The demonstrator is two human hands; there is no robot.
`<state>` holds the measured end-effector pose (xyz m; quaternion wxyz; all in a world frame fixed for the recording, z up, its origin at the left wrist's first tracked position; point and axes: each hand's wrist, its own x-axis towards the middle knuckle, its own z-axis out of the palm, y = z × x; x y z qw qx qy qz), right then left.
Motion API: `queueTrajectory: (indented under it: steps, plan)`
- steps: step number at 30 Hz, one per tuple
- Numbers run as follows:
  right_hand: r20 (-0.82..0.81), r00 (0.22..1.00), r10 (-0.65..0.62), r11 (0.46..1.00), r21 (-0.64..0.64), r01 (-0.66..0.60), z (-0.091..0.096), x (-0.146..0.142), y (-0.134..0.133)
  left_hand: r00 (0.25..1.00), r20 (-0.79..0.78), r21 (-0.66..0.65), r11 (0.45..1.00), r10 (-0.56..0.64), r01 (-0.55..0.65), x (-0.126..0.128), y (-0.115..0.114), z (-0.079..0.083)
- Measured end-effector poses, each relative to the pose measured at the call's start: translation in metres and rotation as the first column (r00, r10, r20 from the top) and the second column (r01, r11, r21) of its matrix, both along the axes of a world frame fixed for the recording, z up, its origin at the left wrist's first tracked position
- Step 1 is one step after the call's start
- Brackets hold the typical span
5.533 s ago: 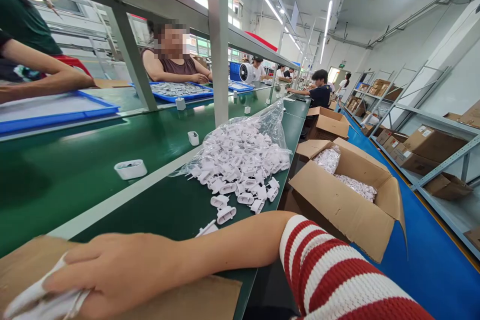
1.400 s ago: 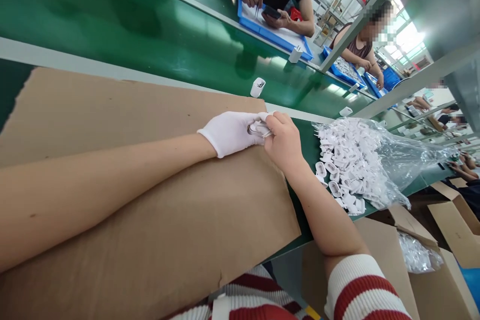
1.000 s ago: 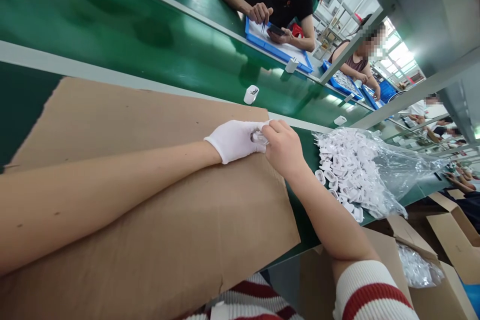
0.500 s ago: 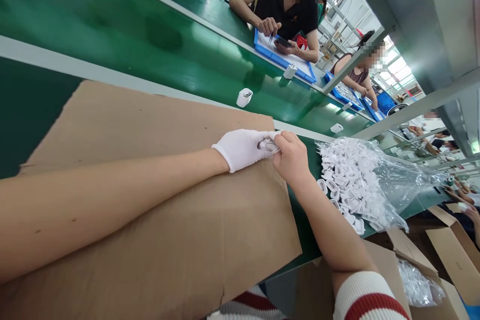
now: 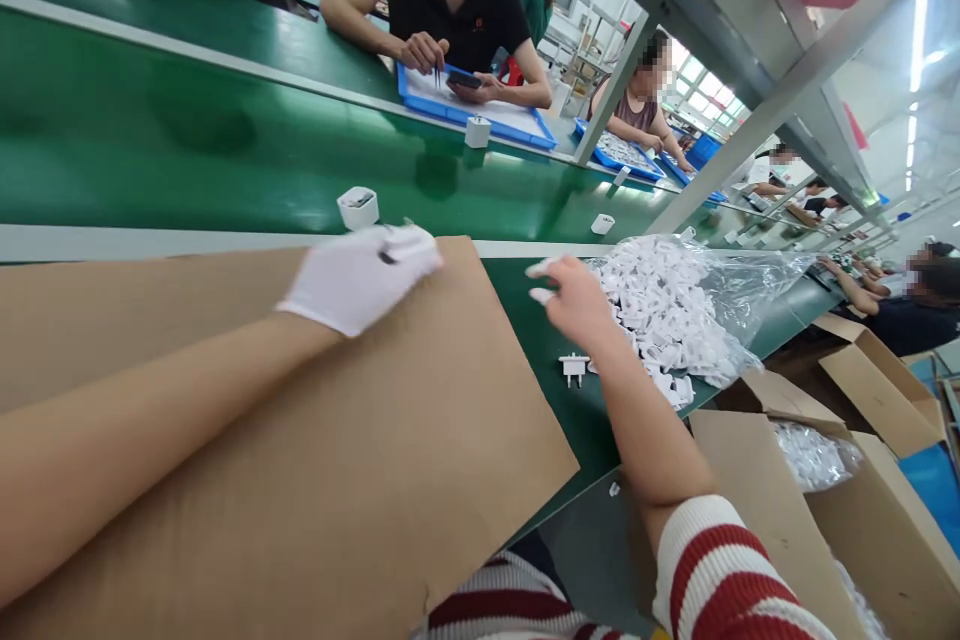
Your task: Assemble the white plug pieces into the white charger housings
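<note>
My left hand point(image 5: 364, 278), in a white glove, is closed above the cardboard sheet point(image 5: 420, 420) near its far edge. A white plastic part point(image 5: 411, 242) is in its fingers, mostly hidden and blurred against the glove. My right hand point(image 5: 576, 305) has white covers on its fingertips. Its thumb and forefinger are apart with nothing between them, just left of a heap of small white plastic parts point(image 5: 649, 290). A single white piece with two prongs point(image 5: 574, 369) lies on the green table below that hand.
White charger housings point(image 5: 358, 208) stand on the green belt point(image 5: 285, 160). A clear plastic bag point(image 5: 750, 290) spreads behind the heap. Open cardboard boxes point(image 5: 757, 460) stand at lower right. Across the belt, a person in black point(image 5: 480, 15) sits at a blue tray point(image 5: 517, 132).
My hands have parted: the left moved left with the white part, the right let go and opened near the heap. The view has turned, and the two-pronged piece now shows.
</note>
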<state>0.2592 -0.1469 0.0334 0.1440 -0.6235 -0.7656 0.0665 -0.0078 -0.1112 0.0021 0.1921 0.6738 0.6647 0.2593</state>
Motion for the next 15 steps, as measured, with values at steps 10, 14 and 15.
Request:
queueTrajectory:
  steps: [10,14,15]
  plan:
    - [0.45,0.786,-0.424,0.842,-0.122,0.525,0.007,0.081,0.007,0.9,-0.241,-0.089,0.915,0.364,-0.394,-0.117,0.068,0.008]
    - [0.177,0.924,-0.339,0.938,-0.011,0.347,0.001,0.072,0.002,0.847,-0.207,0.037,0.869,0.489,-0.493,-0.105,0.057,0.012]
    - [0.068,0.953,-0.297,0.955,0.001,0.297,0.0,0.066,0.001,0.842,-0.209,0.145,0.867,0.497,-0.476,-0.1,0.054,0.014]
